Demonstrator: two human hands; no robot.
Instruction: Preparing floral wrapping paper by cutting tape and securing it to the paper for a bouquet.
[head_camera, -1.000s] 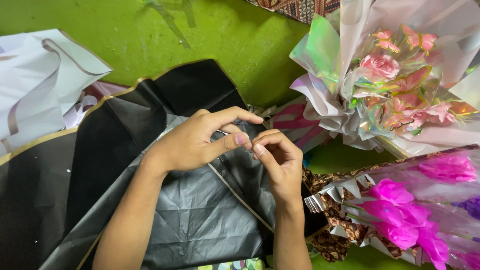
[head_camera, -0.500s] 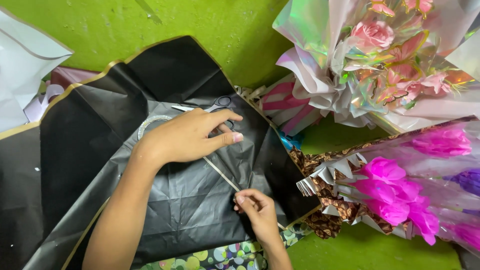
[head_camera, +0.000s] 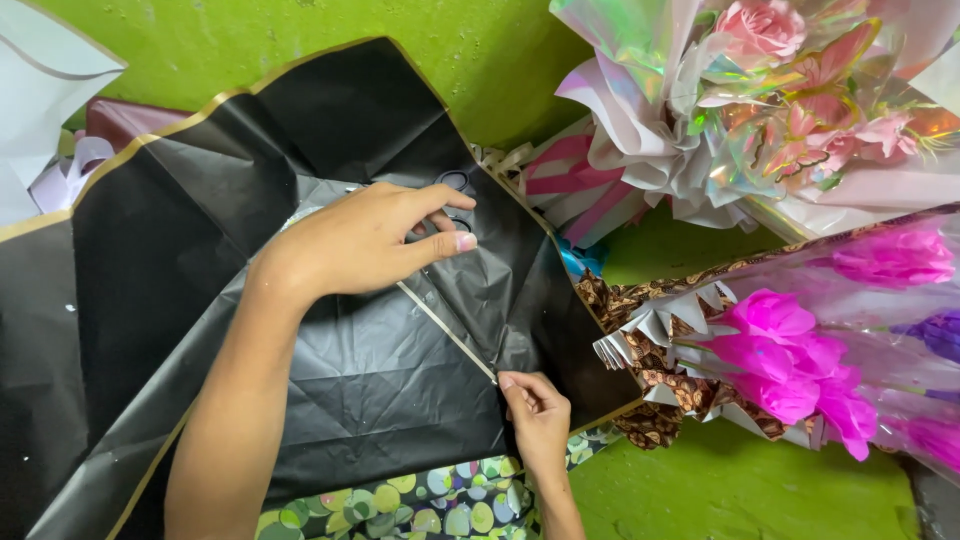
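I see a black wrapping sheet with a gold edge spread across the green floor, centre-left. Left hand lies on the sheet, thumb and forefinger pinched narrow on a fold. Right hand, nearer, pinches the low end of the gold-edged crease that runs between both hands. Black scissors lie just beyond the left fingers. Pink bouquet far right; magenta bouquet right. Dotted paper at the near edge.
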